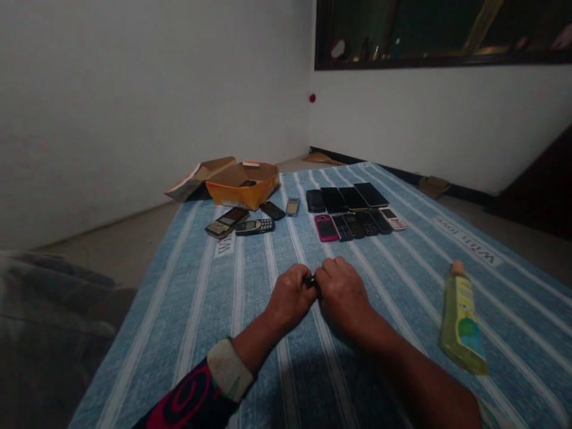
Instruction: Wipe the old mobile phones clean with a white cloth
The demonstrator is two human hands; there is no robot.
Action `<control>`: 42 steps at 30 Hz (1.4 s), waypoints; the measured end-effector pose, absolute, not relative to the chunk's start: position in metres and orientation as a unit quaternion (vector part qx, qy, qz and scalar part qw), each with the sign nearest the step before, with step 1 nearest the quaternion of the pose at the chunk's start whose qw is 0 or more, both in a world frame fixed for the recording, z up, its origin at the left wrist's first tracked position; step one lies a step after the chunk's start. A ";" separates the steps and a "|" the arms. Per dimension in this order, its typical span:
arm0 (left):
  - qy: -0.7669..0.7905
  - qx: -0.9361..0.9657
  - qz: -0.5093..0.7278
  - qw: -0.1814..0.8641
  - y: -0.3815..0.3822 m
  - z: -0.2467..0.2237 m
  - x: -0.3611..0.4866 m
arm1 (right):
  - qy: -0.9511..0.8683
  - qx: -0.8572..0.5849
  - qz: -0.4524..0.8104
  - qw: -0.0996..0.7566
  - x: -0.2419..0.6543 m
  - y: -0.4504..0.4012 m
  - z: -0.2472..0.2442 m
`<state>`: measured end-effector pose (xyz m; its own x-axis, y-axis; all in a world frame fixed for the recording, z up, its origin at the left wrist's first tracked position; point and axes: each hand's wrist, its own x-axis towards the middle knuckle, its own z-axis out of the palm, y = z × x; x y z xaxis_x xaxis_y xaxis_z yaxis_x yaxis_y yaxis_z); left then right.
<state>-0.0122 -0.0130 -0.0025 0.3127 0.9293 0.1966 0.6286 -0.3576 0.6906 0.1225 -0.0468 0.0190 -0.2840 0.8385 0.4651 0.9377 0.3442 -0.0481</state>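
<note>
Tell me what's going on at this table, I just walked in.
A person holds a small dark object between the left grip and the right grip; it's mostly hidden, so I can't tell what it is. Beyond, on the striped blue cloth, two rows of phones are laid out at right, and four other phones lie near an open orange box at left. A bottle is off to the right.

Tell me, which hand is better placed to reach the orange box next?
Probably the left hand: it is nearer the orange box, which stands ahead and to the left. The right hand is farther across. Both hold a small dark object, though.
</note>
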 end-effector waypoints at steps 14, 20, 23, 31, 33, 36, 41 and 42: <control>0.457 0.777 0.307 0.306 -0.005 -0.003 -0.018 | -0.806 -0.529 -0.126 0.234 0.116 -0.050 0.013; 0.459 0.786 0.290 0.297 -0.006 -0.003 -0.018 | -0.760 -0.616 -0.104 0.180 0.147 -0.038 0.023; 0.450 0.797 0.288 0.281 -0.006 -0.003 -0.019 | -0.741 -0.645 -0.086 0.169 0.162 -0.031 0.025; 0.444 0.808 0.281 0.268 -0.006 -0.001 -0.019 | -0.718 -0.668 -0.076 0.179 0.168 -0.029 0.022; 0.446 0.808 0.279 0.264 -0.006 -0.001 -0.019 | -0.732 -0.650 -0.092 0.185 0.160 -0.033 0.021; 0.445 0.810 0.277 0.265 -0.005 -0.001 -0.019 | -0.761 -0.609 -0.104 0.198 0.149 -0.039 0.019; 0.437 0.813 0.277 0.267 -0.006 0.001 -0.019 | -0.752 -0.623 -0.084 0.201 0.154 -0.037 0.021; 0.436 0.814 0.275 0.268 -0.006 0.001 -0.019 | -0.743 -0.634 -0.074 0.202 0.159 -0.034 0.021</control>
<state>-0.0194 -0.0064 0.0011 0.4680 0.8576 0.2131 0.5632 -0.4753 0.6759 0.1585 -0.0345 0.0211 -0.1147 0.9116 0.3948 0.9718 0.1854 -0.1458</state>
